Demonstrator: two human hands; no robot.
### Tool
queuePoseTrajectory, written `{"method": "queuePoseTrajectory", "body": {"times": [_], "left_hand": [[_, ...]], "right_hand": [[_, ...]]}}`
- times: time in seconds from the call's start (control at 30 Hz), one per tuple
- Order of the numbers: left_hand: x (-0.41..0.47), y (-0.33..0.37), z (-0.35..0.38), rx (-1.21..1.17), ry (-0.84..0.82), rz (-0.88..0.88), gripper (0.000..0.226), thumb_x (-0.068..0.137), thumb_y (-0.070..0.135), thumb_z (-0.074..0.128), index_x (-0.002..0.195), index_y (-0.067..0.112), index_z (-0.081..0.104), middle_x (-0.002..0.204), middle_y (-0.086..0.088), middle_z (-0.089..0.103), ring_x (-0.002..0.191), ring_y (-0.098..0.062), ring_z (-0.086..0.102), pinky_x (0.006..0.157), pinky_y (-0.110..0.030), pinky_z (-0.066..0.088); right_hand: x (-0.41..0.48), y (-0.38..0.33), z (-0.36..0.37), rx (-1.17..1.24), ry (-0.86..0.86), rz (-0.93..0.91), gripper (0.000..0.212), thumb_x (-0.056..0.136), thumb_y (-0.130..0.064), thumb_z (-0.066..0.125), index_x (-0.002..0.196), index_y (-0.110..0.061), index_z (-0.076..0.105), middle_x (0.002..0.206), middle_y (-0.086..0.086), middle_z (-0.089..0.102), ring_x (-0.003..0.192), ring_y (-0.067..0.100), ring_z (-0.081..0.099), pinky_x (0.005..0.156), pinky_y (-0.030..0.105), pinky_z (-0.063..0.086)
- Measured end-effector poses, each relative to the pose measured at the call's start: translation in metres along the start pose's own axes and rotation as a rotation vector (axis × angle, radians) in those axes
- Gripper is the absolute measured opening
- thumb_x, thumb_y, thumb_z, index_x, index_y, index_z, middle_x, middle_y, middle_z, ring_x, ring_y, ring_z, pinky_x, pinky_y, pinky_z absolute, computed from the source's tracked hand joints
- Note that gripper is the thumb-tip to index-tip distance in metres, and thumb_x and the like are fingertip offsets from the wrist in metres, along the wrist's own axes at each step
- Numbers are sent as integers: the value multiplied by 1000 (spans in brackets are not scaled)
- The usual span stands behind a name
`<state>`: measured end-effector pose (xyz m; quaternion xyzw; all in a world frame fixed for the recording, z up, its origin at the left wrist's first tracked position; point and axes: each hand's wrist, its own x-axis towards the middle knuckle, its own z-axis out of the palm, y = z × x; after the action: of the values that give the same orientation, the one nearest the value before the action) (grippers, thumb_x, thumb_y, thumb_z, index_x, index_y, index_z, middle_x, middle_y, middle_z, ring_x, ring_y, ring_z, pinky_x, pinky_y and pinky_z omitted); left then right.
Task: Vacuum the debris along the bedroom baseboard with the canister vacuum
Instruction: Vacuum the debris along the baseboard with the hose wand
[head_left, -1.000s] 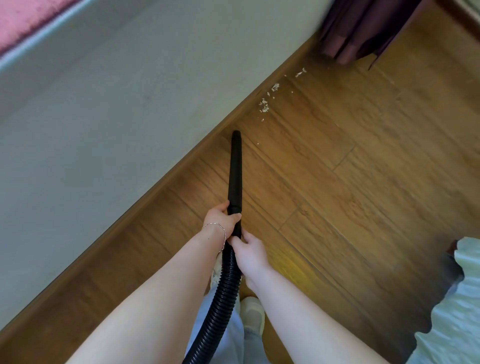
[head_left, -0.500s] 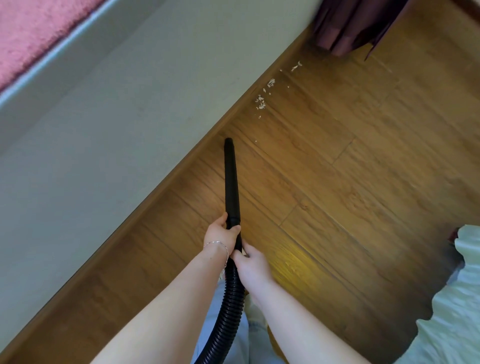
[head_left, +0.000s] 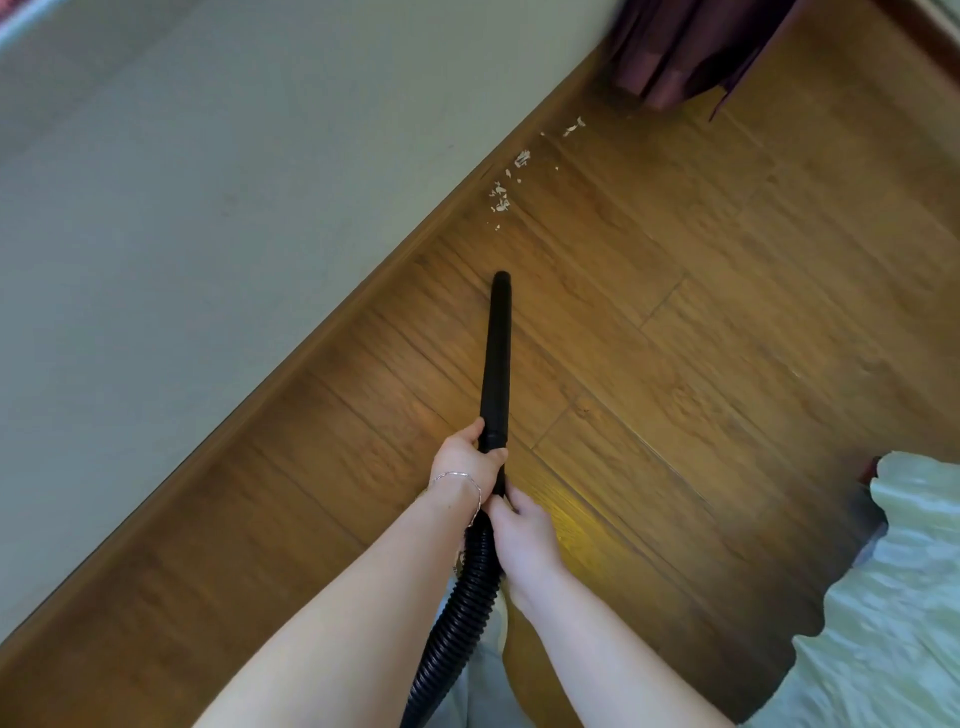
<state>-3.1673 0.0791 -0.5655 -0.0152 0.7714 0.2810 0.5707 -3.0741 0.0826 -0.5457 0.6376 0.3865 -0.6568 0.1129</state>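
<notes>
A black vacuum nozzle (head_left: 497, 353) points up the wooden floor, its tip a short way below a scatter of small white debris (head_left: 503, 198) that lies beside the brown baseboard (head_left: 363, 291). More white bits (head_left: 573, 126) lie further along, near the curtain. My left hand (head_left: 465, 460), with a thin bracelet on the wrist, grips the nozzle's lower end. My right hand (head_left: 524, 530) grips the tube just behind it, where the ribbed black hose (head_left: 457, 623) starts. The canister is out of view.
A pale wall (head_left: 234, 182) runs diagonally on the left above the baseboard. A dark purple curtain (head_left: 685, 47) hangs to the floor at the top right. Pale green bedding (head_left: 893, 597) fills the lower right corner. Wooden floorboards (head_left: 727, 312) spread between them.
The nozzle tip has drawn away from the baseboard, toward the open floor, and stands a little further from the debris. Both hands kept their grip. The view shifted.
</notes>
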Motion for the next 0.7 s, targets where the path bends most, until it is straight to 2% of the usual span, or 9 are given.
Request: {"method": "queuePoseTrajectory", "body": {"times": [0.1, 0.2, 0.33, 0.43, 0.57, 0.63, 0.7], "left_hand": [[10, 10, -7, 3, 21, 2, 57, 90, 17, 57, 143, 21, 36, 136, -6, 52, 113, -23, 58, 94, -30, 47], [21, 23, -15, 14, 40, 4, 57, 90, 18, 58, 142, 21, 37, 135, -7, 54, 112, -24, 58, 95, -31, 47], [36, 44, -20, 11, 46, 3, 56, 89, 19, 58, 142, 22, 38, 129, -8, 59, 109, -24, 60, 93, -31, 48], [45, 60, -22, 27, 44, 6, 56, 90, 19, 57, 142, 22, 37, 130, -9, 58, 111, -25, 59, 94, -33, 47], [53, 79, -25, 59, 35, 19, 56, 90, 20, 57, 142, 21, 37, 132, -10, 56, 113, -26, 57, 96, -34, 46], [55, 87, -28, 83, 29, 21, 56, 91, 20, 56, 143, 21, 35, 133, -10, 55, 114, -26, 57, 96, -33, 45], [57, 96, -29, 93, 29, 15, 56, 91, 20, 56, 143, 21, 35, 134, -9, 54, 115, -26, 56, 96, -33, 45]], "right_hand": [[8, -14, 2, 12, -30, -12, 30, 92, -20, 50, 100, -47, 59, 93, 5, 73, 90, 27, 69, 87, 47, 55], [16, -30, 7, 7, -33, -29, 30, 92, -20, 50, 102, -47, 56, 93, 4, 72, 90, 26, 68, 86, 44, 54], [29, -52, 11, 18, -13, -52, 29, 89, -19, 51, 106, -38, 65, 98, 14, 72, 93, 36, 67, 84, 49, 54], [37, -69, 10, 35, 2, -57, 28, 88, -20, 51, 93, -44, 65, 98, 16, 71, 92, 39, 67, 84, 51, 55], [46, -85, 8, 46, 2, -71, 30, 88, -21, 51, 113, -32, 65, 91, 13, 71, 81, 35, 66, 81, 50, 54], [48, -92, 9, 53, -1, -75, 26, 88, -22, 51, 107, -35, 65, 92, 13, 72, 82, 34, 67, 80, 50, 55], [51, -98, 8, 57, -4, -72, 22, 89, -23, 52, 92, -41, 64, 92, 15, 71, 87, 39, 67, 81, 50, 54]]}}
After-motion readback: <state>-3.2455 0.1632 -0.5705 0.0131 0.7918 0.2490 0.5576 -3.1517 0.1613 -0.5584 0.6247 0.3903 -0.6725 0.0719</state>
